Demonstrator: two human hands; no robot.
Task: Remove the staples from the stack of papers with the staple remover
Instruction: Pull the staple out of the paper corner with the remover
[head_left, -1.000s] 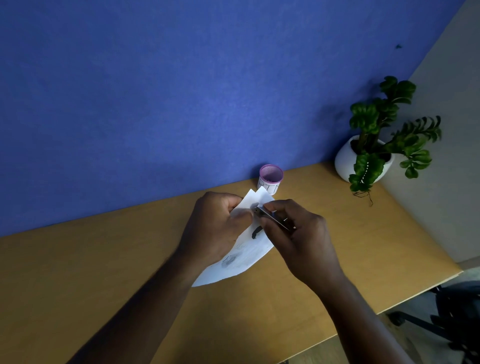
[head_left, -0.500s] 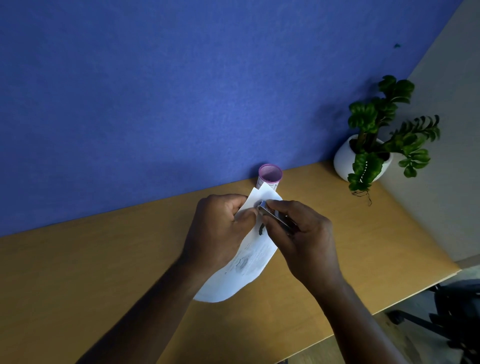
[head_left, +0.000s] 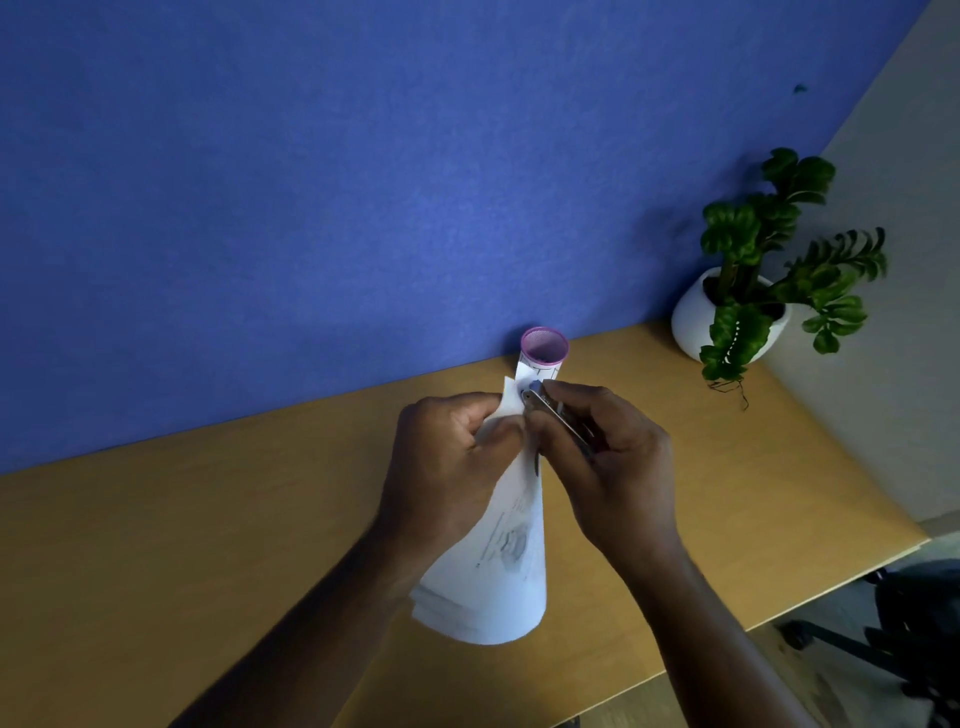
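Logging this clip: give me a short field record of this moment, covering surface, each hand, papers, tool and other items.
surface: wooden desk against a blue partition
left hand: grips the stack of papers near its far corner
right hand: holds the staple remover, tip at that corner
papers: curled, sheets fanned at the near end
other items: pink mesh cup, potted plant, both at the desk's far edge

Looked like an office cubicle. Blue fabric partition panel (head_left: 363, 182) filled the upper frame, with a light wood laminate desk (head_left: 156, 571) butted against it. Pink mesh pen cup (head_left: 544, 347) at centre, green plant in round white pot (head_left: 691, 322) at right, black wheeled chair base (head_left: 831, 639) lower right. White stack of printed papers (head_left: 498, 587) mid-frame.
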